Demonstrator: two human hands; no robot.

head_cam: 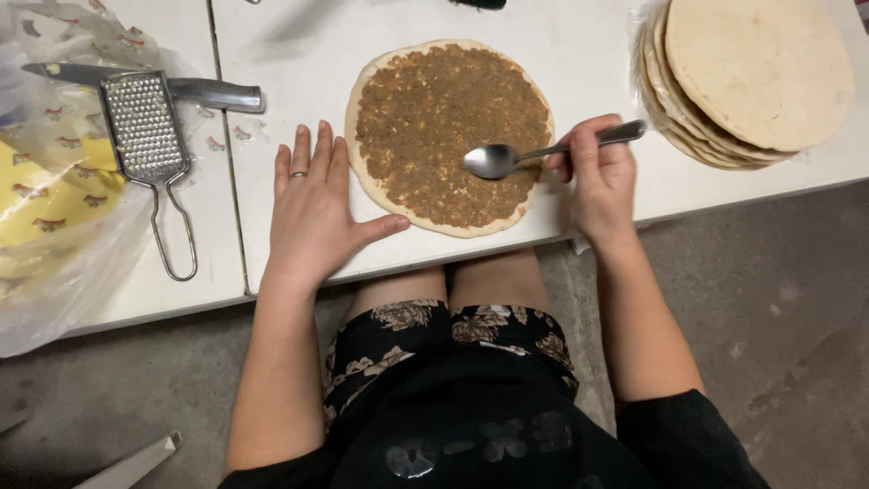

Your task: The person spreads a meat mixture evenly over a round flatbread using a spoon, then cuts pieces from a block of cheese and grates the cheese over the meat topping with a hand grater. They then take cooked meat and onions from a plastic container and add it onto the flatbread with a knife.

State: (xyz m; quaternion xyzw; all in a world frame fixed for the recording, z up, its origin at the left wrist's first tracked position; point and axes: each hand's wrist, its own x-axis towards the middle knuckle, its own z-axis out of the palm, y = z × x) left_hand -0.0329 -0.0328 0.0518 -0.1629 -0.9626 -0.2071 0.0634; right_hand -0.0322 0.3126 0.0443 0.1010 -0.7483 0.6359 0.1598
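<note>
- Flatbread round, spread with brown minced topping, lying on the white worktop near its front edge, about mid-width.
- Right hand fingers closed around the handle of a metal spoon; spoon bowl sits over the topping at the flatbread's right side (touching or just above, cannot tell).
- Left hand flat on the worktop, fingers open and spread, ring on one finger, thumb just beside the flatbread's left rim.
- Stack of plain flatbreads at the worktop's right edge, in clear plastic wrap.
- Small metal grater with wire handle on the left worktop panel, a knife behind it.
- Clear plastic bag at far left, yellow contents, small red-and-white printed marks.
</note>
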